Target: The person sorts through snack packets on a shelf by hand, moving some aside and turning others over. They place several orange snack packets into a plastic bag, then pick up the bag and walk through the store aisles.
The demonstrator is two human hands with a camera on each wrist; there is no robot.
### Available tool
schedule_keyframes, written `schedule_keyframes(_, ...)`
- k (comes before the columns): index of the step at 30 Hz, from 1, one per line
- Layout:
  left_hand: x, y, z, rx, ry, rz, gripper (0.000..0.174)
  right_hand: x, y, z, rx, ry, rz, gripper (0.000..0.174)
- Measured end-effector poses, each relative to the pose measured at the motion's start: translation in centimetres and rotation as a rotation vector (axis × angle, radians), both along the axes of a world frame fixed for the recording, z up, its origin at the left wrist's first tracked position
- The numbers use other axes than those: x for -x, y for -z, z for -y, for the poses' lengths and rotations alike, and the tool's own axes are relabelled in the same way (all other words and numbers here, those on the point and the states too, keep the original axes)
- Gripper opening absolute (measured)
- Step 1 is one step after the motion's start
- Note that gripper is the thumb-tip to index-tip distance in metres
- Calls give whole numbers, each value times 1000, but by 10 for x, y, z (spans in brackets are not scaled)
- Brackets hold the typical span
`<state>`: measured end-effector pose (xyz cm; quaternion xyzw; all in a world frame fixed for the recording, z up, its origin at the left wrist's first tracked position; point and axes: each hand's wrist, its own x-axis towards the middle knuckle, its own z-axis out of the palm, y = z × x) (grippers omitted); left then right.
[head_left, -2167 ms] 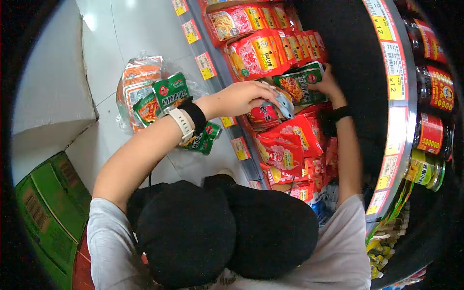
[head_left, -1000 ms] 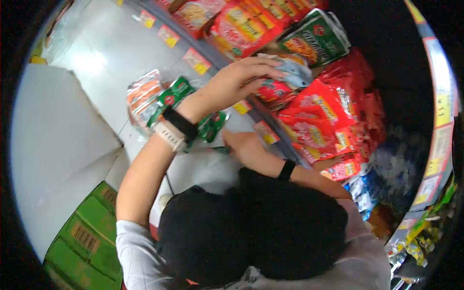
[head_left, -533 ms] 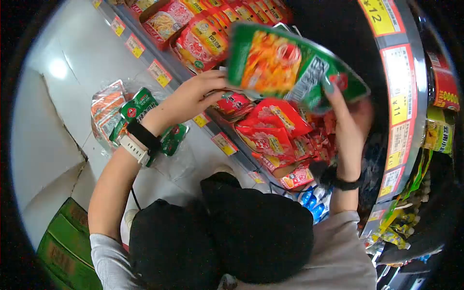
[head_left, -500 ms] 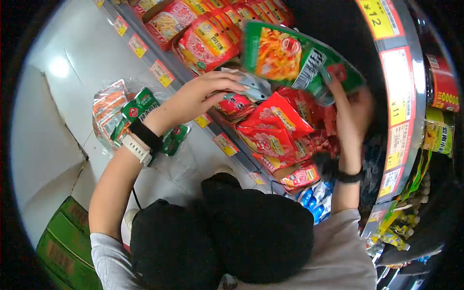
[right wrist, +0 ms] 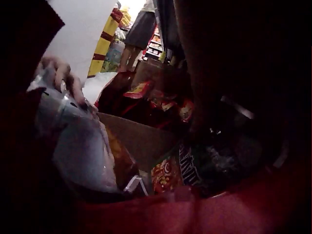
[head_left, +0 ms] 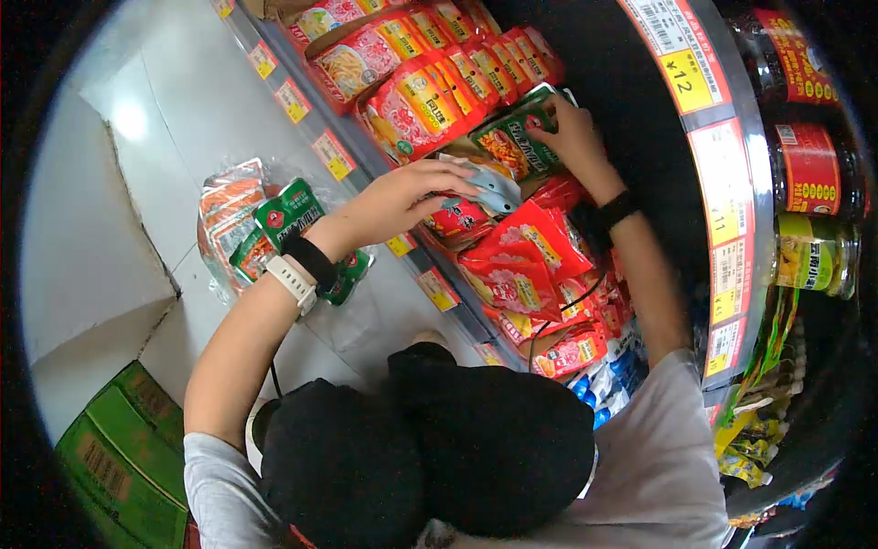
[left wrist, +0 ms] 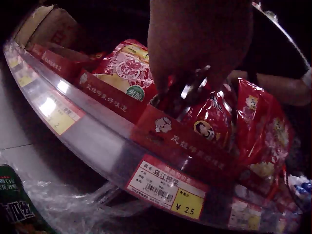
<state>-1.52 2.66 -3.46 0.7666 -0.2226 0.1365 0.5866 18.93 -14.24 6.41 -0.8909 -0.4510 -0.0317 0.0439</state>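
In the head view my right hand (head_left: 578, 146) pinches the upper end of a green food pouch (head_left: 514, 145), thumb across its printed front. The pouch sits low among the packets on the shelf, beside a row of red packets (head_left: 422, 108). My left hand (head_left: 412, 197) curls its fingers over the edge of a pale blue pouch (head_left: 494, 190) just in front. The right wrist view shows these fingers over the top of the pale blue pouch (right wrist: 80, 141), with the green pouch (right wrist: 187, 170) alongside. Below it lie loose red packets (head_left: 526, 265).
On the floor at left lies a clear plastic bag (head_left: 347, 320) with orange packets (head_left: 229, 206) and green pouches (head_left: 288, 212). A shelf edge with price tags (head_left: 334, 156) runs beside it. Jars (head_left: 809, 169) line a higher shelf (head_left: 722, 192) at right. Green cartons (head_left: 119, 448) stand lower left.
My right hand reached to the floor bag a second ago, then carried a green pouch over the shelf, and now has it down among the packets. My left hand stays at the pale blue pouch.
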Motion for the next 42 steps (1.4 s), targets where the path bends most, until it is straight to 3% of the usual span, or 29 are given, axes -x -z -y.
schedule_keyframes(1,-1,1,-1,-2,-8,-6,37,0,-1,-1,-23,1,91,33)
schedule_keyframes(5,-1,1,-1,9,10,-2,37,-14,6,11,-75,35,10,38)
schedule_keyframes(8,-2,5,1,-1,2,6,37,-5,-5,5,77,89,88,38)
schedule_keyframes(10,-5,12,3,12,-33,84,38,11,-12,3,-132,-167,382,36)
schedule_keyframes(12,-2,9,2,-20,-45,124,34,66,-44,-15,-171,-46,285,28)
schedule_keyframes(14,-5,9,4,-35,-60,129,30,128,-78,-23,-38,186,-143,21)
schedule_keyframes(16,-6,8,1,-53,-69,117,31,173,-85,-15,67,94,-584,15)
schedule_keyframes(18,-13,9,-6,-61,55,135,35,211,-68,-12,138,-57,-990,18)
schedule_keyframes(19,-13,11,-8,-84,64,111,38,219,-52,-7,115,-39,-1032,18)
schedule_keyframes(21,-13,6,-12,-126,94,77,42,223,-8,-3,208,-137,-1479,25)
schedule_keyframes(22,-10,2,-14,-137,103,58,43,219,5,-8,305,-121,-1449,30)
schedule_keyframes(23,-21,15,-11,-82,80,215,42,221,13,-18,362,55,-1590,44)
schedule_keyframes(25,-20,12,-15,-117,97,133,44,234,54,-25,309,188,-1615,60)
schedule_keyframes(27,-20,10,-15,-132,122,119,44,253,113,-30,111,149,-1328,75)
schedule_keyframes(29,-17,9,-14,-101,104,107,45,264,157,-48,-81,90,-883,78)
schedule_keyframes(30,-16,8,-14,-97,115,106,45,261,164,-61,-82,102,-884,78)
schedule_keyframes(32,-16,5,-17,-105,168,31,46,248,176,-84,-421,103,-767,80)
schedule_keyframes(36,-18,-1,-20,-94,211,-25,46,232,213,-100,-306,95,-824,84)
schedule_keyframes(38,-16,1,-18,-30,195,-52,46,236,215,-103,-303,218,-786,84)
schedule_keyframes(39,-14,2,-16,-35,195,-52,46,231,209,-100,-136,256,-1079,87)
schedule_keyframes(42,-13,0,-18,-44,203,-62,48,235,201,-108,-54,201,-900,89)
